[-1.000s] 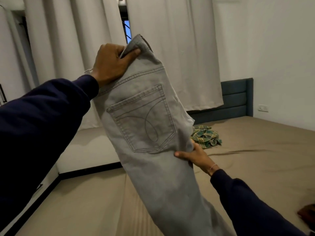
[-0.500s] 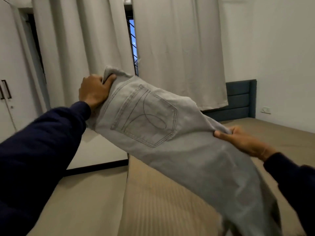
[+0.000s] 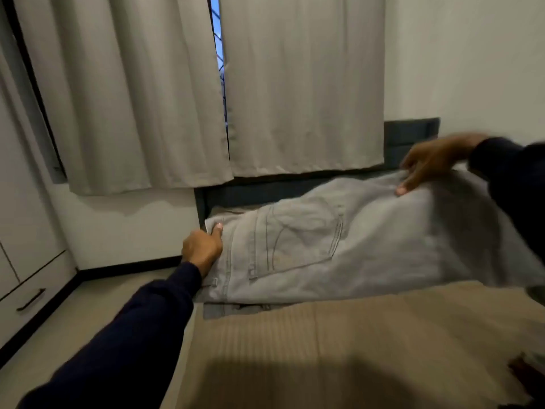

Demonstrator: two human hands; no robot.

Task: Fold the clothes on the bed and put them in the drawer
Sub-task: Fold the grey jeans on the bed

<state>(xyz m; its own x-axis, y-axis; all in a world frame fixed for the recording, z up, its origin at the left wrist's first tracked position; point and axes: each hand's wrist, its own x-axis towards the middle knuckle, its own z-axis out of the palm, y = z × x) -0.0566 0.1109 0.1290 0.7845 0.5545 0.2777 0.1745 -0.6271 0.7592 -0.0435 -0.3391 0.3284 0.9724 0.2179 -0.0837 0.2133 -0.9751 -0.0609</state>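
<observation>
Two pale grey curtains (image 3: 141,93) hang side by side against a white wall (image 3: 463,54), their hems ending well above the floor. A narrow gap between them shows a slit of blue window (image 3: 217,48) crossed by dark bars. Below the right-hand curtain runs a dark upholstered headboard (image 3: 411,131). On the left stands a white wardrobe (image 3: 20,219) with a drawer (image 3: 35,290) at its foot, fitted with a dark bar handle. The beige floor (image 3: 97,302) meets the wall at a black skirting strip. The light is dim and even.

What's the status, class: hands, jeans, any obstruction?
Left hand grips jeans at waistband. Right hand holds the leg end. Jeans spread flat, low over bed. Nothing in the way.
</observation>
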